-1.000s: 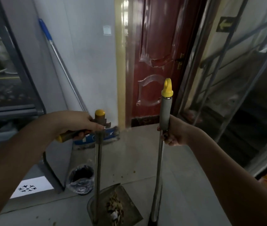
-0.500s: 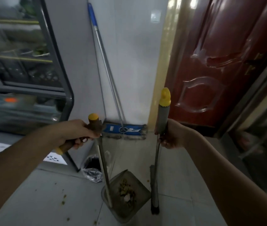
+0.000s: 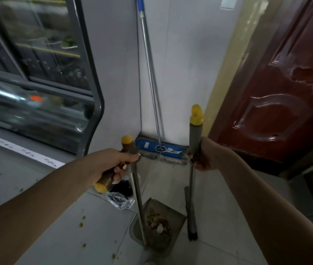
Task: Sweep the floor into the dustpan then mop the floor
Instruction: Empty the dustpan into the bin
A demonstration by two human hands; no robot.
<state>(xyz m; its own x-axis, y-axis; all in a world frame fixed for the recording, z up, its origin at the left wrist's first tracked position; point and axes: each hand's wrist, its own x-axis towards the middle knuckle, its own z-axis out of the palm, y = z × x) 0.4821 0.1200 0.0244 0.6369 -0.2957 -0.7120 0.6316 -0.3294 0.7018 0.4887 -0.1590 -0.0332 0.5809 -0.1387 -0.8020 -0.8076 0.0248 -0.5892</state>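
Observation:
My left hand grips the brown, yellow-capped handle of a long-stemmed dustpan. The pan hangs low over the grey tiles with brown scraps and a white bit inside. My right hand holds the grey, yellow-tipped handle of the broom, which stands upright just right of the pan, its dark head near the floor. A flat mop with a blue head and a metal pole leans in the wall corner straight ahead.
A glass-fronted display case stands at the left. A dark red door fills the right. A small bin with a black liner sits by the case's corner. Small crumbs dot the floor at lower left.
The view has turned left and closed in on the corner, so the mop sits centred and the stair rail at right is gone. Both hands keep their grips; pan and broom hang alike.

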